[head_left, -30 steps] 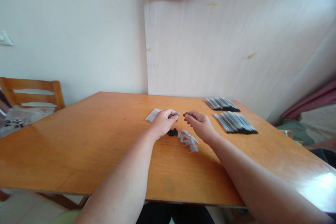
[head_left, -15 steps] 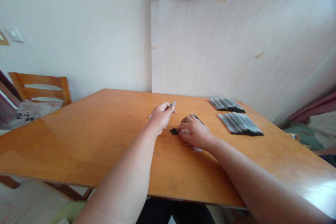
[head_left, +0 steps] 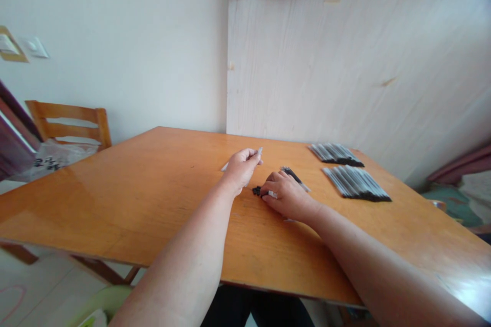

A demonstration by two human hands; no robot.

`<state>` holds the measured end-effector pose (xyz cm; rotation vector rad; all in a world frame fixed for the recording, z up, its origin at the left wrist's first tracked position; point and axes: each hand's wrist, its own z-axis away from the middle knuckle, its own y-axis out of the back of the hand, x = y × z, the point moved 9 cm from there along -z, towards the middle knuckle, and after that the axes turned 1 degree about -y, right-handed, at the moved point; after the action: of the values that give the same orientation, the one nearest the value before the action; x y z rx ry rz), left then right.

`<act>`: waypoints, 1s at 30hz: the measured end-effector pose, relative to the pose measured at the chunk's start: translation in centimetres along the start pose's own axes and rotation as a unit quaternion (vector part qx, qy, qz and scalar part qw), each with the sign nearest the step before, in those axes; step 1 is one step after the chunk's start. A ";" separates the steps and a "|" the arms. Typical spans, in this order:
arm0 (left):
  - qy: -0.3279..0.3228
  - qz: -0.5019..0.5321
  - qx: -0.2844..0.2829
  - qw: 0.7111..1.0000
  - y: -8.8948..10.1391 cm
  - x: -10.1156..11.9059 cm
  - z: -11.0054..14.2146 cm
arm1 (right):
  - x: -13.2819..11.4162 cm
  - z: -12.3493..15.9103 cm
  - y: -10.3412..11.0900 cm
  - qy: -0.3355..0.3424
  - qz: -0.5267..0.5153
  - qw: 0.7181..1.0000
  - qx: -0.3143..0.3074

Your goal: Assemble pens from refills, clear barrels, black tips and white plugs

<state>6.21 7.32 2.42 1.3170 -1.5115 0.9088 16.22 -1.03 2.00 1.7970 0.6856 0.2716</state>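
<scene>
My left hand (head_left: 242,166) is closed around a thin, pale pen barrel (head_left: 260,150), whose tip sticks out past the thumb and fingers. Beside it on the table, my right hand (head_left: 284,193) reaches down with bent fingers at a small pile of black pen caps (head_left: 257,191). A whitish piece (head_left: 272,194) shows at these fingers. What the fingertips pinch, if anything, is hidden. Behind the right hand lie thin dark pen refills (head_left: 292,174), partly covered by it. A pale end of something else peeks out below that hand.
Two rows of clear pens with black ends lie at the right, one nearer (head_left: 356,182) and one farther (head_left: 336,154). The wooden table (head_left: 153,199) meets the wall at the back. A wooden chair (head_left: 72,121) with a plastic bag (head_left: 57,156) stands at the left.
The view has shifted slightly, so things sit a little farther right. My right hand has shifted slightly over the black caps, uncovering more of the refills. My left hand keeps its hold.
</scene>
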 end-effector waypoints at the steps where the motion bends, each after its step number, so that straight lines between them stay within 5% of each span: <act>1: -0.001 0.001 -0.002 1.000 0.0 0.0 0.0 | -0.1 0.0 0.0 0.000 0.002 1.000 -0.002; 12: 0.005 0.015 -0.015 1.000 -0.4 -0.2 0.1 | -1.9 -0.2 -0.1 0.017 0.049 0.998 -0.044; 18: -0.009 0.005 -0.022 1.000 -0.5 0.1 0.2 | 0.5 -0.2 1.0 -0.048 -0.055 0.997 0.019; 24: -0.024 -0.034 -0.073 0.996 -1.6 0.6 0.6 | 5.0 0.6 3.4 -0.157 -0.271 0.938 0.148; 30: -0.025 -0.052 -0.128 0.990 -3.0 0.9 1.4 | 7.4 1.3 4.0 -0.210 -0.393 0.877 0.179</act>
<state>8.97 5.28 2.75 1.2251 -1.5269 0.5958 24.09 1.42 4.14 1.6734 1.1244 -0.8177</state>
